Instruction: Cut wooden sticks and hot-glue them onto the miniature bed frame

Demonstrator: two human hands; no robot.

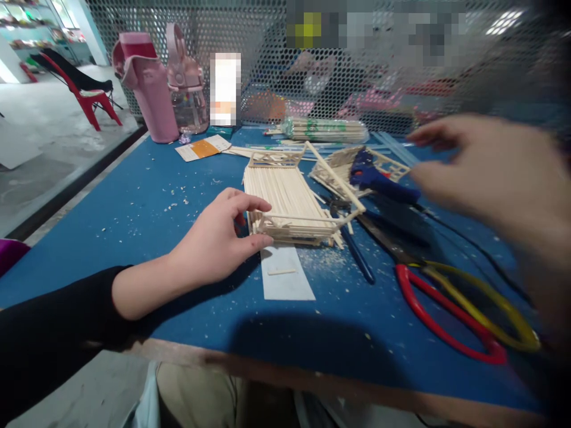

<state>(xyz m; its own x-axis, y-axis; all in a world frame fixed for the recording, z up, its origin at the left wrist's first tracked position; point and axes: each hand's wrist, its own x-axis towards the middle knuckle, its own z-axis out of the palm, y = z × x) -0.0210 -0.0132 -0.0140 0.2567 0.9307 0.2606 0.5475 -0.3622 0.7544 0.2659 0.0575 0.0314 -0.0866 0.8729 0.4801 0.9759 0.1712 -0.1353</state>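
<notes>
My left hand (218, 235) has its thumb and fingers around the near left corner of a model made of wooden sticks (285, 190). This model has a flat slatted deck with low stick railings at both ends, and a long stick frame slants along its right side. To the right, my right hand (482, 172) is in the air, blurred by motion, thumb and fingers apart and seemingly holding nothing. Below its fingertips lies a blue hot glue gun (383, 183), resting on a second stick piece (334, 172).
Scissors (446, 315) with red and yellow handles lie at right, beside blue-handled pliers (359, 252). A white paper (288, 288) bears a short stick. Behind are bagged sticks (325, 129), clear glue sticks (397, 148), a pink flask (154, 98), a bottle (190, 101) and mesh (263, 35).
</notes>
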